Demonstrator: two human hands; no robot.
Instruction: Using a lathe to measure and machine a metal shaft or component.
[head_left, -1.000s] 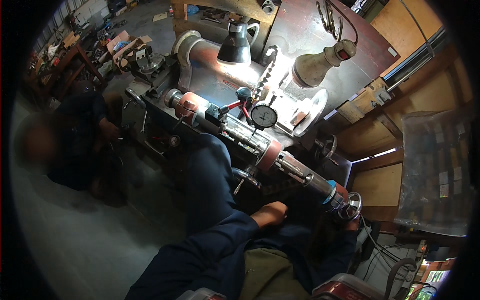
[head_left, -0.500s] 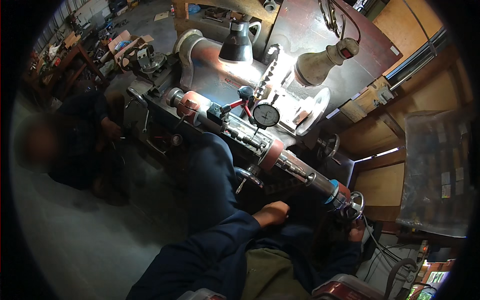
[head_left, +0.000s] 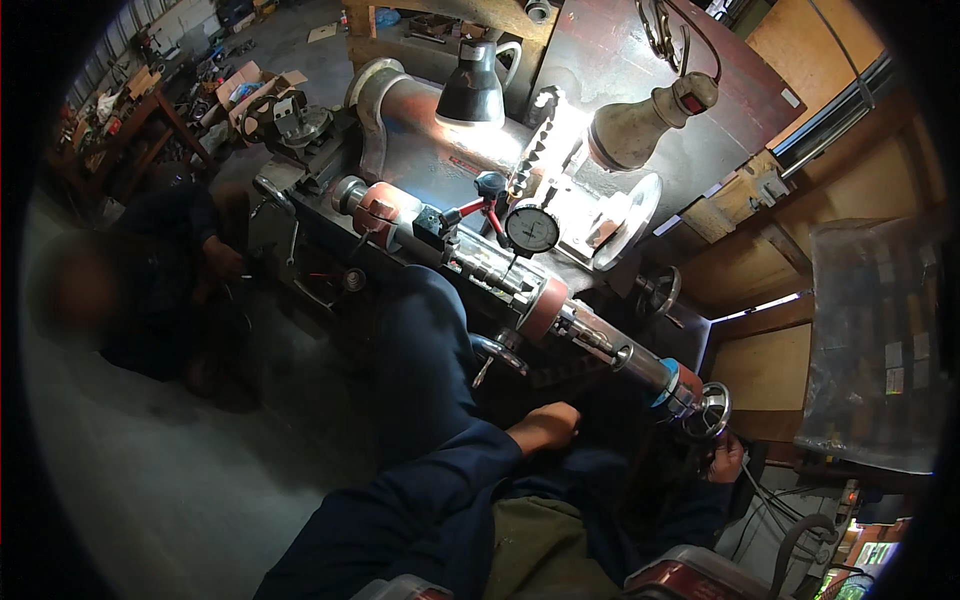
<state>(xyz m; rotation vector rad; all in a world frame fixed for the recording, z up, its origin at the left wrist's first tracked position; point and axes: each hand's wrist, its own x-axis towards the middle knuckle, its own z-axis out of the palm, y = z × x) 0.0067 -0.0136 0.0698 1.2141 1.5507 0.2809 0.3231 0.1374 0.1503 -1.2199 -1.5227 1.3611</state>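
My left hand (head_left: 548,425) rests over my lap, fingers curled, with its contents hidden. My right hand (head_left: 725,458) grips the lower rim of a chrome handwheel (head_left: 712,408) at the right end of a long metal shaft assembly (head_left: 610,342) with red and blue collars. A dial gauge (head_left: 530,230) on a red-jointed arm has its stem over that shaft. Above shine a black lamp (head_left: 470,95) and a beige lamp (head_left: 635,130). A second handwheel (head_left: 495,355) is beside my raised knee.
A person (head_left: 150,280) crouches at the left. Behind are cardboard boxes (head_left: 243,80) and cluttered wooden racks (head_left: 130,145). At the right, wooden panels (head_left: 770,255), a hanging plastic sheet (head_left: 865,340) and cables (head_left: 770,500) border the machine.
My right hand has shifted slightly rightward and come further into view at the handwheel's rim. My left hand stays in my lap. The whole view has shifted a little.
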